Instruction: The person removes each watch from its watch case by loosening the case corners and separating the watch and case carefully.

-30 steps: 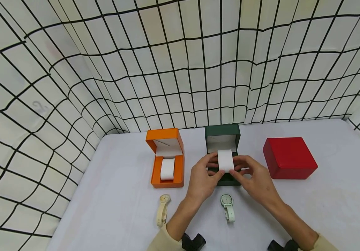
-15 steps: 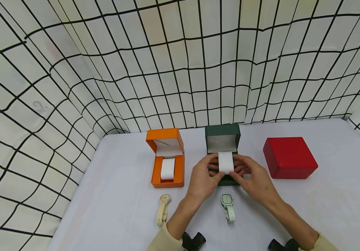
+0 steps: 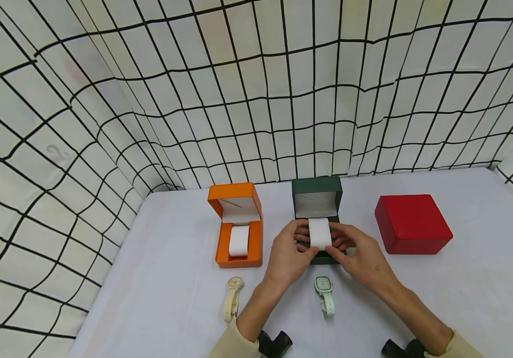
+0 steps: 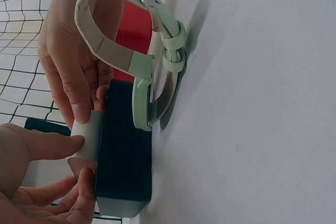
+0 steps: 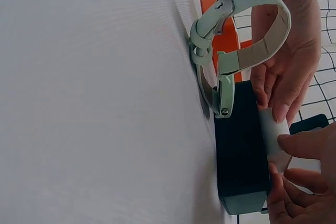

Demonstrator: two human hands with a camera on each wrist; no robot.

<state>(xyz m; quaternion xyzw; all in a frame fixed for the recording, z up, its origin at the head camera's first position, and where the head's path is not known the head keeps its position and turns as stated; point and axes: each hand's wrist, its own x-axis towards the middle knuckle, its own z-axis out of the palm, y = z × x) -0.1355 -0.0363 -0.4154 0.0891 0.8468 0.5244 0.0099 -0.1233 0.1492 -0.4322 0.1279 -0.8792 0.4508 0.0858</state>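
An open green watch box (image 3: 316, 192) stands at the back of the table with its lid raised. Both hands hold a white watch cushion (image 3: 319, 234) at the box's lower half, one from each side. My left hand (image 3: 285, 254) pinches its left side and my right hand (image 3: 362, 256) its right side. In the left wrist view the cushion (image 4: 88, 137) stands partly above the box wall (image 4: 124, 156). How deep it reaches inside is hidden. In front of the box lies a pale green watch (image 3: 324, 293), its strap buckled into a loop (image 5: 262, 51).
To the left an open orange watch box (image 3: 222, 258) contains its own white cushion (image 3: 238, 241). A cream watch (image 3: 231, 298) lies near my left forearm. On the right sits a closed red box (image 3: 413, 223). Black-gridded white netting (image 3: 256, 99) rises behind the white table (image 3: 158, 278).
The white cushion has come slightly lower and towards me, with both hands still holding it. The boxes and watches have stayed in place.
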